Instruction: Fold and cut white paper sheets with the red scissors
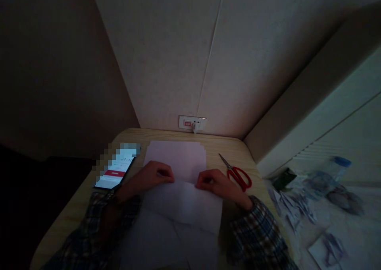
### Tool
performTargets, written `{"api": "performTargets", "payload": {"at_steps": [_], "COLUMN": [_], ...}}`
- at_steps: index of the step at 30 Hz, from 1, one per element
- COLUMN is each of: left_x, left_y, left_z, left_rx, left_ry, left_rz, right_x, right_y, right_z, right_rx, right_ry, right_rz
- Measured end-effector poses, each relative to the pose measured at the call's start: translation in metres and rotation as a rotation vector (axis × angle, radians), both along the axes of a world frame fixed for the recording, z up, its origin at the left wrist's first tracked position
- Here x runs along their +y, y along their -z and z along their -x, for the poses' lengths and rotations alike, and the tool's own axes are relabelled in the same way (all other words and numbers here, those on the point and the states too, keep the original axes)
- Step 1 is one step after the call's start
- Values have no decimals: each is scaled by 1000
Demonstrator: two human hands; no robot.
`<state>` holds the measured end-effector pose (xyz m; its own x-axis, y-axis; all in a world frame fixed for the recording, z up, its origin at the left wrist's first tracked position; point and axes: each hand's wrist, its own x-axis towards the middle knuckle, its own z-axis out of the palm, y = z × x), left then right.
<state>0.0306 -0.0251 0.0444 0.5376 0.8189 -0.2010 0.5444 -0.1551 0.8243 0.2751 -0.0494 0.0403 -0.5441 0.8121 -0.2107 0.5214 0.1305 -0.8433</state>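
A sheet of white paper [183, 204] lies in front of me, its far edge raised slightly between my hands. My left hand [154, 172] pinches that edge near its left part, thumb and fingers together. On the other side my right hand [216, 182] pinches the same edge. Behind the sheet is a stack of white paper [175, 155], its corners not quite aligned. More paper [157, 234] with visible crease or edge lines spreads toward me, under the sheet. Red-handled scissors [238, 176] rest just beyond my right hand, tips pointing to the wall.
Left on the wooden table [214, 147] lies a phone [116, 168] with a lit screen. A wall socket [192, 123] with a plug sits above the back edge. Lower right, beside the table, are paper scraps [293, 208] and a clear bottle [330, 172] with a blue cap.
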Motion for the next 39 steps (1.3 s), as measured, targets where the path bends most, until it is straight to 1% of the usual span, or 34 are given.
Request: {"api": "performTargets", "payload": {"at_steps": [3,5,10,12,16,19,24,27,30,34,37,39], "left_x": [2,3,4,5,7,8,8,7,5,0,-3,-5], "left_y": [-7,-8,-3,0,3,4,3,4,7,10,9,7], "left_z": [7,10,11,12,14,17,19,16,9,0,-5,-6], "left_rx": [38,46,-13,-26,-47,-15,42,32,41,11,-3,4], "left_ry": [-56,-63,-56,-70,-88,-70,-21,5,30,35,31,35], "left_rz": [-1,6,7,9,26,36,-11,-23,-50,-65,-58,-38], "right_x": [5,7,5,4,5,7,10,9,8,5,4,4], "right_y": [-2,-4,-6,-4,4,7,4,2,1,1,1,1], "right_z": [-15,-20,-20,-20,-23,-24,-21,-21,-21,-11,-2,0], "right_rx": [-23,-17,15,37,69,79,81,75,45,8,-39,-44], "right_ry": [41,67,63,58,117,119,137,123,95,79,50,23], "right_rz": [-20,-20,-10,-3,24,20,-23,-30,-74,-142,-164,-143]}}
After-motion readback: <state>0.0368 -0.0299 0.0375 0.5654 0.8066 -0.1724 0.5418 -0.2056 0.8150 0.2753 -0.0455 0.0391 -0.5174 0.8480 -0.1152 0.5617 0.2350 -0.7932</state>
